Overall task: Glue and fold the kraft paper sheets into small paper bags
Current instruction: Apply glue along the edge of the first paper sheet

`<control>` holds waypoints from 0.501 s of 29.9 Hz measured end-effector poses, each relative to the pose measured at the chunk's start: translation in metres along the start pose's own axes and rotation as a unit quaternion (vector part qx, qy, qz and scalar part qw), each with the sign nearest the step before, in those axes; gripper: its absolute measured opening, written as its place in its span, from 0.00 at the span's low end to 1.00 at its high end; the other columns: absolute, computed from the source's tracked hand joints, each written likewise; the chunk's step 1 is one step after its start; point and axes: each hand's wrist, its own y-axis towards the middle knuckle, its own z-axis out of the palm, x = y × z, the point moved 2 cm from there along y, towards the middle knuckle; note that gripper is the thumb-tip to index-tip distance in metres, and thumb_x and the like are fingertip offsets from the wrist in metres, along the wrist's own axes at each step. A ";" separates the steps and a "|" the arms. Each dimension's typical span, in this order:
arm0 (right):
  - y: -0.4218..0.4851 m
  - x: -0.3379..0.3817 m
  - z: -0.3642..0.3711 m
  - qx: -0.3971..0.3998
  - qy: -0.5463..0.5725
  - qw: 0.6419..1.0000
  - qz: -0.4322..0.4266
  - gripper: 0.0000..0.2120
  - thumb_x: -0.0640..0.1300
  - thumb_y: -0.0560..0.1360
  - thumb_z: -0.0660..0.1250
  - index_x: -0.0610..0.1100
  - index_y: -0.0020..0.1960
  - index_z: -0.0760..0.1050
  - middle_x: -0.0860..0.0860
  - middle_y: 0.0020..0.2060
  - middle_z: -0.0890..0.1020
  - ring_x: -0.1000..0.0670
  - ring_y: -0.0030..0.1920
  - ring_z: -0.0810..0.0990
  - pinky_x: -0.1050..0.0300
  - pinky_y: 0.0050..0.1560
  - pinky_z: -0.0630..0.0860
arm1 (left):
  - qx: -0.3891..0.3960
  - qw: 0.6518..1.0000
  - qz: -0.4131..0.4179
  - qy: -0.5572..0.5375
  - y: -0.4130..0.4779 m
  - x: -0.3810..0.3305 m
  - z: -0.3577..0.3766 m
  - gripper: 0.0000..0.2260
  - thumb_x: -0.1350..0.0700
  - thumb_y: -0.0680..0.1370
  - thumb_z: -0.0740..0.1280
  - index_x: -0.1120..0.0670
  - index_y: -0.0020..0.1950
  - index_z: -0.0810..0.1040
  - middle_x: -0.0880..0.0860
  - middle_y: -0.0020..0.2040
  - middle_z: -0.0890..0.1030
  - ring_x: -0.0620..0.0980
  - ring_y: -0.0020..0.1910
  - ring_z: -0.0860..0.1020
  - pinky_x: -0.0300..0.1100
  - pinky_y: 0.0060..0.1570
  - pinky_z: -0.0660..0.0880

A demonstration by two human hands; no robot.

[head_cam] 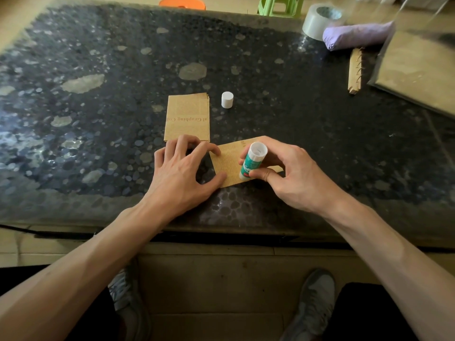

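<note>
A single kraft paper sheet (pixel 230 166) lies near the front edge of the dark speckled table (pixel 98 107). My left hand (pixel 183 168) presses on its left edge with thumb and fingertips. My right hand (pixel 288 173) grips an uncapped green-and-white glue stick (pixel 252 161) tilted over the sheet, its lower end hidden by my fingers. A stack of printed kraft sheets (pixel 187 116) lies just beyond my left hand. The white glue cap (pixel 227 99) stands upright to the right of the stack.
At the back right sit a grey tape roll (pixel 320 20), a purple folded umbrella (pixel 357 35), a small brown spiral-bound pad (pixel 355 71) and a clear-wrapped kraft pack (pixel 416 67). An orange stool (pixel 182 2) and a green stool (pixel 280 6) stand behind the table.
</note>
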 end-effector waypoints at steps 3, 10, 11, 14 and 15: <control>0.000 0.000 -0.004 0.001 0.030 0.999 0.010 0.13 0.38 0.79 0.73 0.51 0.59 0.78 0.60 0.54 0.83 0.60 0.61 0.81 0.60 0.64 0.78 | -0.004 1.000 0.004 -0.001 0.000 0.000 0.000 0.22 0.33 0.75 0.65 0.36 0.67 0.71 0.45 0.65 0.65 0.48 0.70 0.60 0.47 0.69 0.53; 0.002 -0.001 -0.019 -0.120 0.159 0.980 0.000 0.12 0.36 0.79 0.73 0.37 0.61 0.78 0.46 0.53 0.85 0.55 0.55 0.86 0.61 0.56 0.81 | 0.017 1.000 0.010 -0.002 0.004 0.002 -0.006 0.23 0.33 0.74 0.66 0.35 0.67 0.72 0.43 0.63 0.64 0.47 0.70 0.60 0.50 0.70 0.54; 0.003 -0.002 -0.018 -0.130 0.149 0.980 -0.003 0.12 0.37 0.79 0.73 0.37 0.61 0.78 0.47 0.53 0.85 0.53 0.55 0.85 0.59 0.57 0.81 | 0.022 1.000 0.009 -0.004 0.004 0.003 -0.007 0.23 0.32 0.74 0.65 0.35 0.67 0.72 0.43 0.63 0.65 0.48 0.70 0.60 0.51 0.70 0.55; 0.006 -0.001 -0.012 -0.122 0.114 0.986 -0.016 0.13 0.40 0.78 0.75 0.40 0.61 0.79 0.50 0.53 0.85 0.51 0.56 0.85 0.55 0.58 0.82 | 0.028 1.000 0.008 -0.004 0.005 0.002 -0.009 0.24 0.32 0.73 0.64 0.35 0.68 0.72 0.45 0.64 0.65 0.48 0.70 0.59 0.52 0.70 0.55; 0.007 0.001 -0.008 -0.108 0.110 0.988 -0.018 0.13 0.41 0.78 0.75 0.42 0.61 0.79 0.52 0.53 0.84 0.51 0.56 0.85 0.55 0.58 0.82 | 0.031 0.999 0.007 -0.004 0.005 0.002 -0.009 0.25 0.31 0.73 0.63 0.35 0.68 0.71 0.45 0.65 0.65 0.48 0.70 0.59 0.52 0.70 0.55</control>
